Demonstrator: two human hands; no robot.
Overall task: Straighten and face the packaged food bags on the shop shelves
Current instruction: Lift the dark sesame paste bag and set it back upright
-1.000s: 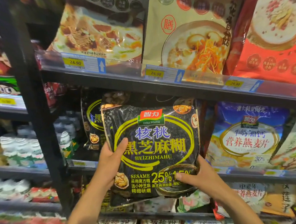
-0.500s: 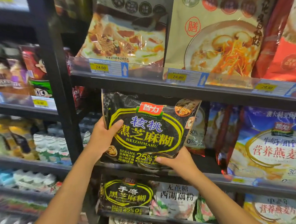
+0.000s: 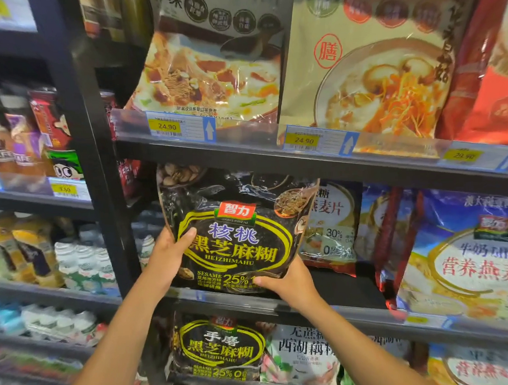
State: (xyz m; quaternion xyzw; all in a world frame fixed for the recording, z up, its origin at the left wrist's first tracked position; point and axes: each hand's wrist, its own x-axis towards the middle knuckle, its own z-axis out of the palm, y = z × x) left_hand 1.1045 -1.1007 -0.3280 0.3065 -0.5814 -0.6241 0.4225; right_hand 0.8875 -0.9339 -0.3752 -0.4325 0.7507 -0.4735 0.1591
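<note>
A black sesame paste bag [image 3: 237, 229] with yellow rings and a red logo stands at the left end of the middle shelf [image 3: 313, 306], its front facing me and leaning slightly. My left hand [image 3: 169, 255] grips its left edge, thumb across the front. My right hand [image 3: 285, 282] holds its lower right corner, thumb on the front. Behind its right side stands a white oat bag [image 3: 334, 229]. A blue oat bag [image 3: 470, 253] stands further right, with a dark gap of bare shelf between them.
Large soup bags [image 3: 370, 75] fill the shelf above, behind price tags [image 3: 180, 127]. A second black sesame bag [image 3: 219, 347] and other bags sit on the shelf below. A black upright post [image 3: 97, 172] separates this bay from drink bottles [image 3: 78, 262] on the left.
Both hands have pushed the black sesame bag up and back onto the middle shelf, from out in front of it. The view shifted, so the shelves appear further right and lower.
</note>
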